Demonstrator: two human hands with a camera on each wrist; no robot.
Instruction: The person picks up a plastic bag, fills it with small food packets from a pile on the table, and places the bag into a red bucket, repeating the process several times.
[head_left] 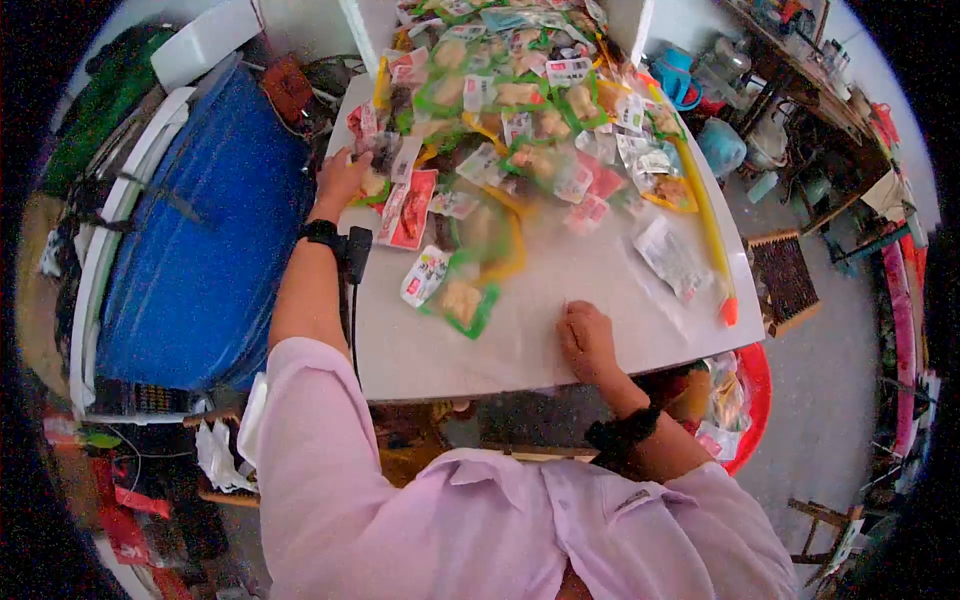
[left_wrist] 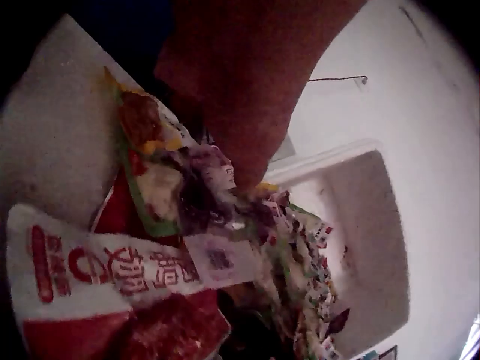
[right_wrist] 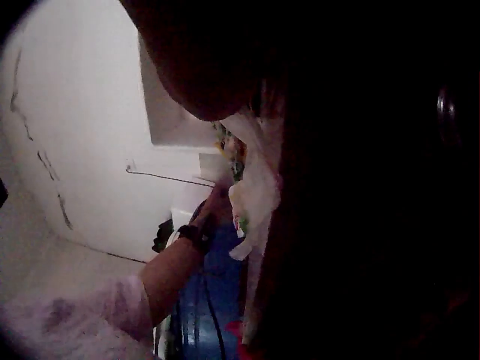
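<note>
My left hand [head_left: 343, 184] reaches to the left edge of a heap of clear food packets [head_left: 520, 95]. Its fingertips are at a packet with a green edge [head_left: 374, 184], and the left wrist view hides its fingers, so I cannot tell whether they grip it. Just beside it lies a red-and-white packet [head_left: 408, 212], whose printed label [left_wrist: 112, 262] shows large in the left wrist view. Near the table's front edge rests my right hand [head_left: 587, 342], fingers loosely curled, with no packet seen in it. To its left lies a green-edged packet [head_left: 465, 303] with pale food inside.
A large blue tub [head_left: 205, 235] stands against the table's left side. At the right edge lie a yellow tube-like strip [head_left: 705, 210] and a silvery packet [head_left: 670, 258]. Below the front right corner is a red basin [head_left: 757, 400] holding packets. A white box [left_wrist: 375, 247] stands behind the heap.
</note>
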